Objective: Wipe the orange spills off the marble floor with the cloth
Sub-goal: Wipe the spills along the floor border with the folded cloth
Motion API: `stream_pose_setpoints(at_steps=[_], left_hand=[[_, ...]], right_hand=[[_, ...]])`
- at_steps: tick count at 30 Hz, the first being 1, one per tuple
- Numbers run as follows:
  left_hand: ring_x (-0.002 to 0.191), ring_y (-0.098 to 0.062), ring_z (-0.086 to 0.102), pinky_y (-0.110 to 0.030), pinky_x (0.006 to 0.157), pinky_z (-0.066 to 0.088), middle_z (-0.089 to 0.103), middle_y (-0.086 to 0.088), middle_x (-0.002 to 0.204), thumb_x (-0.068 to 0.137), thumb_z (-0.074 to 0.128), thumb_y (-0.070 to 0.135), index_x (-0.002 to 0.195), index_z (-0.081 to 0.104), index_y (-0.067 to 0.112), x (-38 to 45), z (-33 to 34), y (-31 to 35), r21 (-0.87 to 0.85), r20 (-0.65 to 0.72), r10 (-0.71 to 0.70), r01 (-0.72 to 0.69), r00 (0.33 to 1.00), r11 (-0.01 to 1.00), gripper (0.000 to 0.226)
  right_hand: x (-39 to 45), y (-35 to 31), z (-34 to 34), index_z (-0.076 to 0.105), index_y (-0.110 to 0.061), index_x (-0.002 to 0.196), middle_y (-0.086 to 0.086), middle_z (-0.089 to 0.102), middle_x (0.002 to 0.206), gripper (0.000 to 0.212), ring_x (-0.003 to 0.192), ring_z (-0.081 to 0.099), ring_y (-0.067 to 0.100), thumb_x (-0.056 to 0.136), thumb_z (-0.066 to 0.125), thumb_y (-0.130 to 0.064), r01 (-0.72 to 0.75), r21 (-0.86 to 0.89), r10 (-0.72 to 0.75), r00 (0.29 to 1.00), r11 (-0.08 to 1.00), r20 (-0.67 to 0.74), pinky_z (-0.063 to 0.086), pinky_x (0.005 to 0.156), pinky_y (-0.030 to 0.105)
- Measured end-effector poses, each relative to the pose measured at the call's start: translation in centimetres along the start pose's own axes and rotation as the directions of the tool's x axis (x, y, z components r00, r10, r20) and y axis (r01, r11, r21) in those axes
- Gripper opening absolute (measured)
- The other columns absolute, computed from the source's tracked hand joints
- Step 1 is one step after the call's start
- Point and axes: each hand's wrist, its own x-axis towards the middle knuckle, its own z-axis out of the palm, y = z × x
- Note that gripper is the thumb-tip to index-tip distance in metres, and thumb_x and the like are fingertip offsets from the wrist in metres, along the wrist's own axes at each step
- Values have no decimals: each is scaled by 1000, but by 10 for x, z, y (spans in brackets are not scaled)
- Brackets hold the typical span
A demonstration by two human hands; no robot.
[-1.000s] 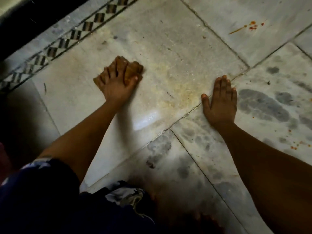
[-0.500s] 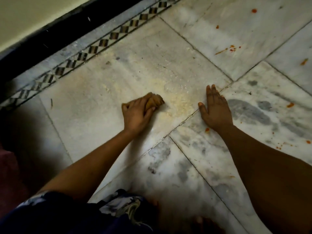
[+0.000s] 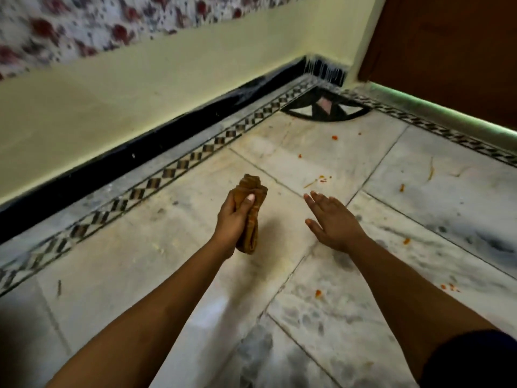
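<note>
Marble floor (image 3: 419, 219), pale slabs with grey veining, fills most of the view. Cream wall (image 3: 140, 88) behind the cloth, black skirting (image 3: 173, 141) at its foot, checkered border strip (image 3: 179, 166) between skirting and cloth. Brown door (image 3: 447, 51) far right of the cloth. Left hand (image 3: 233, 217) clenched round the bunched tan cloth (image 3: 250, 208), thumb on top; whether the cloth touches the floor is unclear. Right hand (image 3: 333, 222) just right of the cloth, fingers straight, grasping nothing. Orange spills (image 3: 321, 179) beyond and right of the cloth, scattered. Forearms cut off by the lower edge; wall pattern blurred.
</note>
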Motion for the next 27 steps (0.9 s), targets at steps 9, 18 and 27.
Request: stream_pose_setpoints(at_steps=[9,18,27], left_hand=[[106,-18,56,-29,91,43,61,1,116,92,56,31,118,56,25,49,48,-6,313,134,-8,-34,991,949,27],[109,-25,58,-37,93,46,64,-3,117,83,53,45,122,54,29,116,112,-10,583,214,41,-161,976,797,43],[111,-26,53,-37,85,28,54,-2,125,85,38,56,132,45,35,173,158,-42,846,254,261,-345,931,406,52]], right_hand=[[-8,50,30,37,-6,141,16,39,146,72,133,41,29,91,11,-50,-70,53,69,997,996,18,7,111,29],[21,123,76,18,-7,147,15,18,155,82,144,16,29,82,1,-53,-126,147,130,991,981,-14,-2,113,34],[58,142,97,6,-11,150,11,4,158,80,146,1,25,82,-3,-52,-355,180,371,927,917,-63,-7,115,37]])
